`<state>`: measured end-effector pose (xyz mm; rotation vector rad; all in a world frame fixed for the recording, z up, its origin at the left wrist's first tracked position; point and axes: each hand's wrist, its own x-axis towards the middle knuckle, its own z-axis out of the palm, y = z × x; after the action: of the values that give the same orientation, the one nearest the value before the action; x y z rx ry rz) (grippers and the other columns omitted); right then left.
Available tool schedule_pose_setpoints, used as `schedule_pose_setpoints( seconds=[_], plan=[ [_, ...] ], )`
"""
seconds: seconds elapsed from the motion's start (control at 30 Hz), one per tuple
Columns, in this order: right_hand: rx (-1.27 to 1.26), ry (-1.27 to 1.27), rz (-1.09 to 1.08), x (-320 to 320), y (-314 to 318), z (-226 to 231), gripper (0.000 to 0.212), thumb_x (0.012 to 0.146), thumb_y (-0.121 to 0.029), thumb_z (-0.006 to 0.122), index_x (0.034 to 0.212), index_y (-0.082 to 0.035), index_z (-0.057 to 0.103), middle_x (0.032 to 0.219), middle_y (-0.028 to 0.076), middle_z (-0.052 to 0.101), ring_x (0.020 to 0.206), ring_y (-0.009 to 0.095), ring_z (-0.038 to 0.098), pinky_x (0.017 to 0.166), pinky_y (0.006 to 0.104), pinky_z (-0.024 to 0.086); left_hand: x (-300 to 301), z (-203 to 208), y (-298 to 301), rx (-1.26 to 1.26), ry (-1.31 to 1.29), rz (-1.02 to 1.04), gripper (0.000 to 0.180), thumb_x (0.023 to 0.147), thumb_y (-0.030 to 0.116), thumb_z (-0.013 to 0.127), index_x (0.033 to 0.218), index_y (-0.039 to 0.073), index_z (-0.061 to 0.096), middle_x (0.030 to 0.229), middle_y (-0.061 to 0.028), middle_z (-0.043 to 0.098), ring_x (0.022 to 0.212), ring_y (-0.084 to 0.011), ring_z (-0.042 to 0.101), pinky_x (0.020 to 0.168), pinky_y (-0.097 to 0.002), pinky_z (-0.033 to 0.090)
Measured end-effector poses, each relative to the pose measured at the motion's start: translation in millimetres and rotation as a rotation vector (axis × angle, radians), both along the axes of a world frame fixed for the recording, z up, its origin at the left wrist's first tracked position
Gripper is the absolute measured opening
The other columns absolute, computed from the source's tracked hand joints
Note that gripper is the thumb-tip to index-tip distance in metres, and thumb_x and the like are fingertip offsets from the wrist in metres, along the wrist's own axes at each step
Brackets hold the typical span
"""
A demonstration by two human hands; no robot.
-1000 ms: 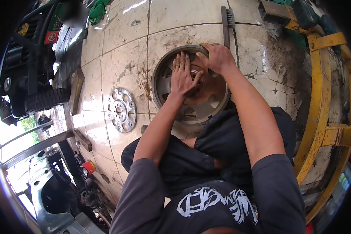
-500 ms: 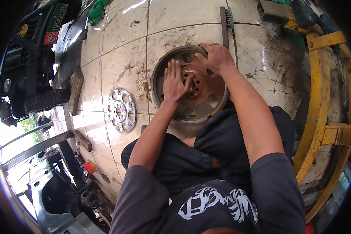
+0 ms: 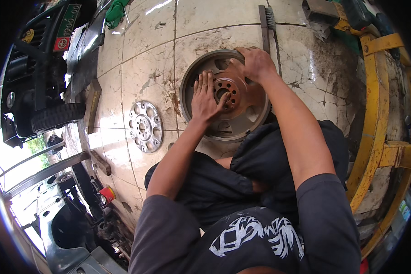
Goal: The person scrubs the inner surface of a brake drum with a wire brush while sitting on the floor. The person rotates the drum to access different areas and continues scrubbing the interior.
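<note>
On the tiled floor before me lies a round metal flywheel (image 3: 255, 104), with a grey rim, oval openings and a rust-brown hub ringed with small bolt holes. My left hand (image 3: 205, 101) rests flat over the left side of it, fingers stretched and together, thumb out beside the centre hole. Over the far right rim, my right hand (image 3: 256, 66) curls its fingers, with the thumb on the inner side, gripping the edge. Left of the flywheel, a thinner shiny disc plate (image 3: 146, 127) with many holes lies apart from both hands.
Beyond the flywheel is a wire brush (image 3: 266, 27). A yellow steel frame (image 3: 367, 118) stands at the right, near a square metal tube (image 3: 321, 13). Wooden blocks (image 3: 92, 106) and a vehicle's dark front (image 3: 36, 68) are at the left. My crossed legs (image 3: 210, 180) border the flywheel's near side.
The view has shifted slightly. My left hand stays flat on the flywheel and its thumb sits a little lower at the hub. My right hand keeps its grip on the rim.
</note>
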<state>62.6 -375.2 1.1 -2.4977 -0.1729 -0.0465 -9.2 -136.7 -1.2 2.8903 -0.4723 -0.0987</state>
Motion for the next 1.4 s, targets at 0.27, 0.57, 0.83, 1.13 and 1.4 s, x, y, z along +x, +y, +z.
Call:
schedule_pose_setpoints(
  seconds=[0.27,0.57,0.83,1.13,1.4],
  plan=[
    [0.011,0.020,0.006,1,1,1,0.057,0.095,-0.054,0.062,0.132,-0.010,0.069,0.113,0.021,0.075,0.111,0.036,0.070,0.100,0.0468,0.055,-5,-9,-12,0.017,-0.075,-0.013,0.099,0.099,0.064,0.051,0.160,-0.010,0.026,0.166,-0.0332,0.027,0.157,-0.0432,0.024,0.130,-0.0474,0.016],
    [-0.005,0.010,0.008,2,1,1,0.057,0.095,-0.054,0.062,0.131,-0.010,0.069,0.112,0.021,0.075,0.111,0.037,0.070,0.099,0.0468,0.055,6,-6,-18,-0.037,-0.065,-0.139,0.099,0.098,0.065,0.053,0.160,-0.009,0.028,0.165,-0.0322,0.030,0.157,-0.0430,0.023,0.130,-0.0483,0.016],
    [0.008,0.028,-0.007,0,0,0,0.058,0.096,-0.054,0.061,0.132,-0.010,0.069,0.113,0.021,0.075,0.111,0.037,0.070,0.099,0.0465,0.055,22,-4,-33,-0.029,-0.048,-0.082,0.098,0.098,0.065,0.053,0.156,-0.012,0.033,0.165,-0.0326,0.029,0.158,-0.0436,0.021,0.130,-0.0476,0.015],
    [-0.010,0.031,0.005,2,2,0,0.057,0.096,-0.054,0.061,0.132,-0.011,0.068,0.114,0.019,0.075,0.111,0.036,0.070,0.099,0.0458,0.056,24,-1,-21,-0.026,-0.045,-0.185,0.098,0.097,0.062,0.058,0.158,-0.010,0.030,0.166,-0.0319,0.028,0.157,-0.0445,0.023,0.130,-0.0474,0.018],
    [-0.028,0.034,0.007,-1,1,5,0.059,0.096,-0.054,0.061,0.135,-0.010,0.067,0.115,0.020,0.075,0.113,0.036,0.069,0.100,0.0457,0.055,17,-9,-18,-0.102,-0.014,-0.177,0.098,0.097,0.058,0.059,0.160,-0.009,0.027,0.166,-0.0322,0.026,0.157,-0.0450,0.021,0.130,-0.0479,0.018]
  ],
)
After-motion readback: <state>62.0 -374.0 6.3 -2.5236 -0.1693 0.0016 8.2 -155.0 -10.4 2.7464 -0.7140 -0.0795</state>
